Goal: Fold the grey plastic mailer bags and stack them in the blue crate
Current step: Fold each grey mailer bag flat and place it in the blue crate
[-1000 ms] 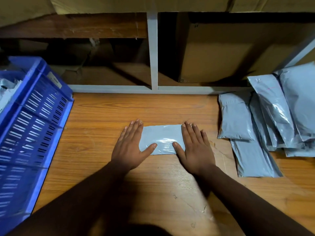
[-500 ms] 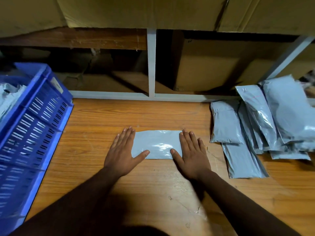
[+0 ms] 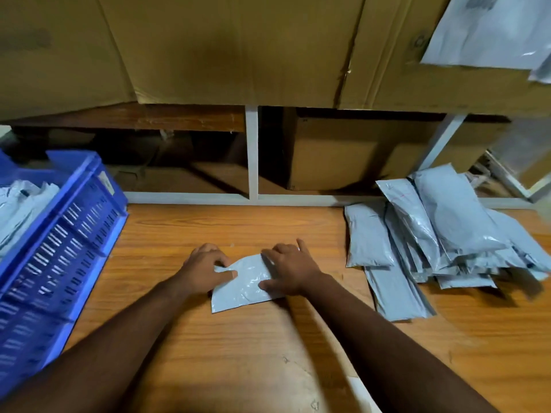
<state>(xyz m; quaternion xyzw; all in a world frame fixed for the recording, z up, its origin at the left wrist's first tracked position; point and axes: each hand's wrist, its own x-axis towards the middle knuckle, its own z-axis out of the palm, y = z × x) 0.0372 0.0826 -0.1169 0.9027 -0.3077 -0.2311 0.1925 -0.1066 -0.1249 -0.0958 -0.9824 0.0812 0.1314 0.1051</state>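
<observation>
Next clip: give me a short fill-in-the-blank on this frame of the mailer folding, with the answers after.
1. Both hands, left hand and right hand, grip one folded ____ bag.
2. The crate at the person's left is ____ in colour.
3. The pile of unfolded bags lies to the person's ____.
4. The table top is made of ____.

Answers: grey; blue; right; wood

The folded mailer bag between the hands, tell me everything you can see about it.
The folded mailer bag is pale grey, glossy plastic with small wrinkles that catch the light. It is folded into a compact, roughly rectangular packet, lying skewed on the wooden table, its near-left corner pointing toward the person. The left hand pinches its left edge, thumb on top. The right hand grips its right end, fingers curled over the far edge, thumb against the near side.
</observation>
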